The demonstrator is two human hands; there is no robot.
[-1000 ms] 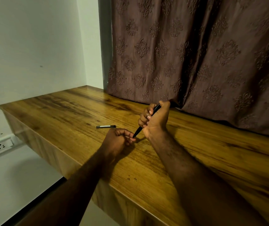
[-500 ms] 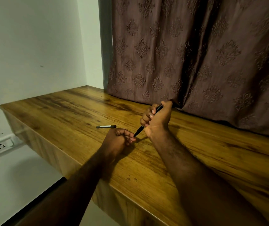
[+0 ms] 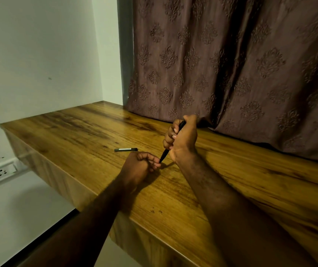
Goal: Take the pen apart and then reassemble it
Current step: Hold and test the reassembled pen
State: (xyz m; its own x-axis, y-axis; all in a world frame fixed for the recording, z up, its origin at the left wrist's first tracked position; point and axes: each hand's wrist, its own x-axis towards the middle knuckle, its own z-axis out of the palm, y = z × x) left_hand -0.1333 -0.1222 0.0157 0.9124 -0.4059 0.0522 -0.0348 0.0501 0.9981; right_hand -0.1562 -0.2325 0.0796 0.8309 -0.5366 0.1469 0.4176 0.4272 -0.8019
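1. Almost nothing has moved in the last second. The right grip [image 3: 183, 139] still holds the black pen [image 3: 164, 156] in a tight fist. It has only lifted a tiny bit toward the curtain [image 3: 231, 74] at the back edge of the counter [image 3: 77, 132].
2. The left grip [image 3: 137, 166] stays in its spot, nearer the front edge. Its fingers are curled, and its fingertips [image 3: 155, 162] meet the pen's point and seem to pinch it. I cannot tell if a tiny part hides in there too.
3. I think the hands are busy with a slow little job at the point, like a twist or a push. The pen is not whole yet.
4. The pen is slanted. Its top end pokes out above the right fist, its middle is hidden inside, and its point aims down at the left grip, just above the wood.
5. A loose pen piece [image 3: 125, 149] lies flat on the counter, just behind the left grip on the side of the left edge. No hand touches it.
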